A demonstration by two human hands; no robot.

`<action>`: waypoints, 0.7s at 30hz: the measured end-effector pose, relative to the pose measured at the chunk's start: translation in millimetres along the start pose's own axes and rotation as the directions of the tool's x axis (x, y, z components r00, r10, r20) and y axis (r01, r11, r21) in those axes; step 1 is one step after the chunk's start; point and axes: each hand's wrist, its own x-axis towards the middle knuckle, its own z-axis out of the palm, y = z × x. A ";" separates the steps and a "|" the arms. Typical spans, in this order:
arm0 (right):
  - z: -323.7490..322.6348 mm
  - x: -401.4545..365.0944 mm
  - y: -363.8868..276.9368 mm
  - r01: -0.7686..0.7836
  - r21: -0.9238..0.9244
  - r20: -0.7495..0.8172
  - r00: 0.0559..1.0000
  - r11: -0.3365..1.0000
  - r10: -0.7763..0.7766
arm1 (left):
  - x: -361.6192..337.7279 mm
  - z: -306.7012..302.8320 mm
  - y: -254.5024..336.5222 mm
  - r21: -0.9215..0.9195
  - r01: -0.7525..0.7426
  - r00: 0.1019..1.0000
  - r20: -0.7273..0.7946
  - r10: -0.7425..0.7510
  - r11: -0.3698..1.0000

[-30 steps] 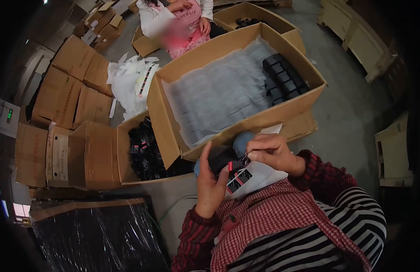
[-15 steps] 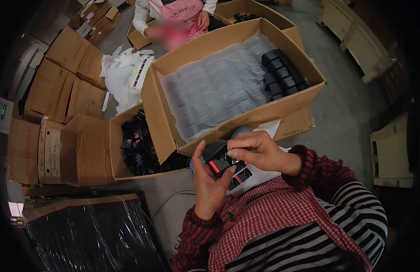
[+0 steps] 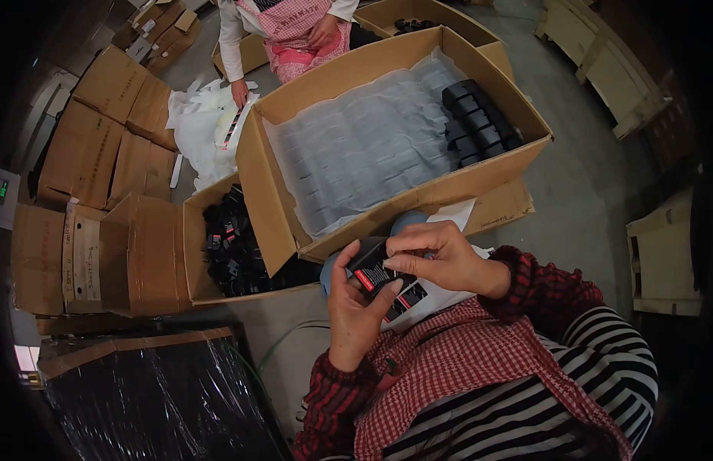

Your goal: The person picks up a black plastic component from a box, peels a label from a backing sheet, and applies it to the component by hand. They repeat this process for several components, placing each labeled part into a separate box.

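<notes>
My left hand (image 3: 353, 319) is closed around a black plastic part (image 3: 378, 252), with thumb in front and fingers behind. A black-and-red label (image 3: 369, 278) with white print lies against the face of the part. The thumb and finger of my right hand (image 3: 452, 257) are pinched at the label's upper right edge; whether the label is fully stuck down cannot be made out. Below the hands, on my lap, rests a white sheet (image 3: 441, 305) bearing more black-and-red labels, partly hidden by my left thumb.
Ahead stands a large open carton (image 3: 425, 188) with black parts (image 3: 479, 123) beside translucent wrapping (image 3: 356, 146). Left of it, a lower carton (image 3: 199, 284) holds many labelled black pieces (image 3: 232, 246). Plastic-wrapped goods (image 3: 149, 392) sit front left. A co-worker (image 3: 295, 31) is across from me.
My hands keep nearly the same place, the right fingertips shifting slightly at the label. The co-worker's arm has reached down to the white wrapping by the carton.
</notes>
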 end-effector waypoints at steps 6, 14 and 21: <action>5.9 -7.0 -8.0 0.285 -0.278 -0.075 0.946 0.917 -0.317 | 2.0 0.8 -2.1 0.121 0.027 0.998 -0.062 -0.019 0.992; -8.1 -7.9 -23.3 0.362 -0.374 -0.172 0.878 0.854 -0.447 | 12.1 -15.8 -14.4 0.155 0.102 0.988 -0.129 -0.082 0.983; 2.0 -0.9 -5.2 -0.124 0.237 -0.059 0.988 0.964 0.141 | 4.4 -3.9 -0.2 -0.012 0.051 0.998 0.034 -0.051 0.999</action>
